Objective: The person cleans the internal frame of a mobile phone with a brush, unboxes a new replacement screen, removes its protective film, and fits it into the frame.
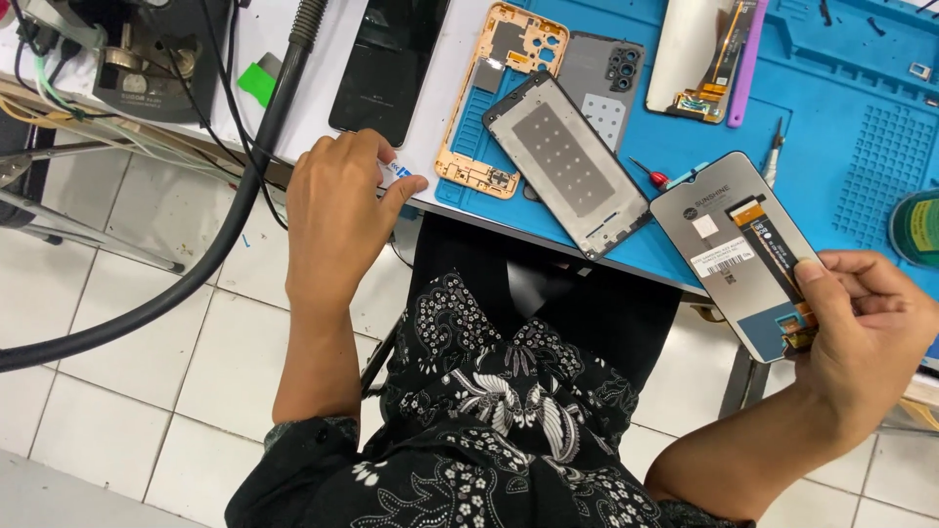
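Note:
My right hand (866, 328) holds a phone screen panel (729, 244) by its lower end, back side up, with an orange-and-black flex cable and a white sticker showing. My left hand (337, 210) rests at the table's near edge, its fingers pinching a small white and blue item (399, 171). Between the hands, on the blue work mat (851, 108), lie a grey phone mid-frame (567, 161), an orange phone frame (499, 93) and a grey back cover with camera holes (606, 78).
A black phone panel (386, 64) lies on the white table. Another screen panel (699, 54) and a purple pry tool (745, 59) sit at the back. A red-handled tool (653, 176), a screwdriver (773, 152), a green roll (919, 227), a thick black hose (235, 205) and a tiled floor below.

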